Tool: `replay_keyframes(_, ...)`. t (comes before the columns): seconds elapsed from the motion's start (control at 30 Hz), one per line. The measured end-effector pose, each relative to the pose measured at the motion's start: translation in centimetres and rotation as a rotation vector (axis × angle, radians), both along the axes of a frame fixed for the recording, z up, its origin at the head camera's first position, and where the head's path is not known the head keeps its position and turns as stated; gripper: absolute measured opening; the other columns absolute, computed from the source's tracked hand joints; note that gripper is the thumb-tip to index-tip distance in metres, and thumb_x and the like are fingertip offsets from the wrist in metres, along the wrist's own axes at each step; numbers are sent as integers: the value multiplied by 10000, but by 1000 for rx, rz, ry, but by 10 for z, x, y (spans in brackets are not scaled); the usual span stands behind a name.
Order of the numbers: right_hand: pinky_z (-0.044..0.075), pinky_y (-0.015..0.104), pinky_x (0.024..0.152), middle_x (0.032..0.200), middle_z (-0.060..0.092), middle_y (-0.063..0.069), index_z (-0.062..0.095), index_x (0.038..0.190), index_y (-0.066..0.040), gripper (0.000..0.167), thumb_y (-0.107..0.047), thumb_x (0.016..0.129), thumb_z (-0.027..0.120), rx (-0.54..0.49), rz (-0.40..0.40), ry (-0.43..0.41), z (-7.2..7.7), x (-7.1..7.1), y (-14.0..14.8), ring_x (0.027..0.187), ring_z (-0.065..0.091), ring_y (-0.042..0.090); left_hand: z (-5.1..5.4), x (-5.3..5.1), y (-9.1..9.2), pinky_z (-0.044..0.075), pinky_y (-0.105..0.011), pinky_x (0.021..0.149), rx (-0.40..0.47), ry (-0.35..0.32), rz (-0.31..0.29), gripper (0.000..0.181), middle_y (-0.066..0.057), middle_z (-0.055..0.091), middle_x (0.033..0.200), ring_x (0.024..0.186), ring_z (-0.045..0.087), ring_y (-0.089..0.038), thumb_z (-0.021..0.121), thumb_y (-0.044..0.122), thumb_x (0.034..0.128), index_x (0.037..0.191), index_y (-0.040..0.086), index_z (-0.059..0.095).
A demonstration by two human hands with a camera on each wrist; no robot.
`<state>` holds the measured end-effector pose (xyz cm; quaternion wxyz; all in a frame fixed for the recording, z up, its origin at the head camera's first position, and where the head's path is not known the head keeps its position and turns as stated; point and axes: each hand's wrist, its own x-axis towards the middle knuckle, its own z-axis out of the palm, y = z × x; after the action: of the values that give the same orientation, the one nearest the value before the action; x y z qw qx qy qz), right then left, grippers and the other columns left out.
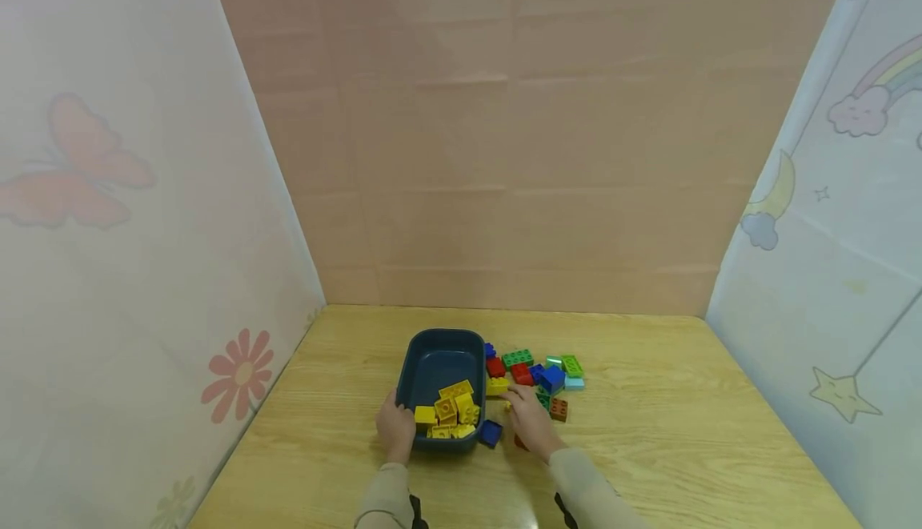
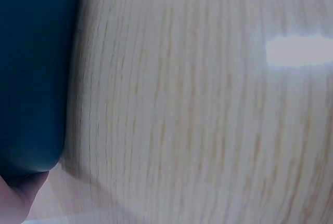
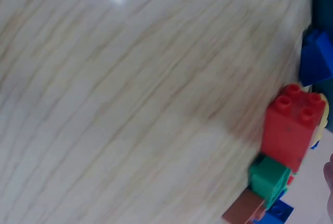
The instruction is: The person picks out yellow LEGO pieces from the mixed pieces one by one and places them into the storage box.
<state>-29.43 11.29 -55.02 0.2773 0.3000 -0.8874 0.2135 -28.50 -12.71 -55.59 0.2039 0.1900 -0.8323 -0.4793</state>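
My left hand point(image 1: 395, 431) grips the left side of a dark blue plastic box point(image 1: 408, 369), its thumb against the outer wall in the left wrist view. Several yellow toy bricks point(image 1: 446, 410) lie in the near half of the box. Just right of the box, my right hand point(image 1: 531, 421) has its fingertips on the end of a yellow brick point(image 1: 495, 386) and seems to pinch it. Part of another yellow piece shows under that hand. A red brick point(image 3: 290, 125) stands below the right wrist, mostly hidden by the hand in the head view.
Right of the box lie loose bricks: green point(image 1: 517, 358), red point(image 1: 495, 367), blue point(image 1: 552, 379), lime point(image 1: 572, 366) and brown point(image 1: 559, 409). A dark blue brick point(image 1: 491, 433) sits against the box's near right corner. Printed side walls and a tan back panel point(image 1: 504, 153) enclose the wooden table point(image 1: 663, 433).
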Motion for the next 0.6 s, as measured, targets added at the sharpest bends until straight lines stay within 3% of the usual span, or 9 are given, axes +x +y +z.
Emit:
replay_keyframes(0.2,486,354,723,964,556,178,626,923,25,271,148,682,635,-16,-30,-33,-5,-5,9,907,534,283,-1,0,-1,460,-496,754,-3,-1,-1,417,-291,544,1106,951,555,-407,481,-124,761,1177,-105,513)
replay_keyframes(0.43,457,432,792,1064,541,224,616,1000,51,234,18,770,628,21,-64,-268,-3,-2,8,997,508,352,1,1,0,456,-497,763,-3,-5,3,415,-300,537,1110,957,550,-414,476,-135,759,1172,-116,509)
replay_keyframes(0.6,430,485,820,1096,530,278,627,989,44,205,-27,796,623,53,-53,-307,-3,-1,4,1027,489,408,3,2,0,463,-494,748,-17,-7,7,402,-294,550,1091,945,555,-412,493,-129,762,1162,-105,523)
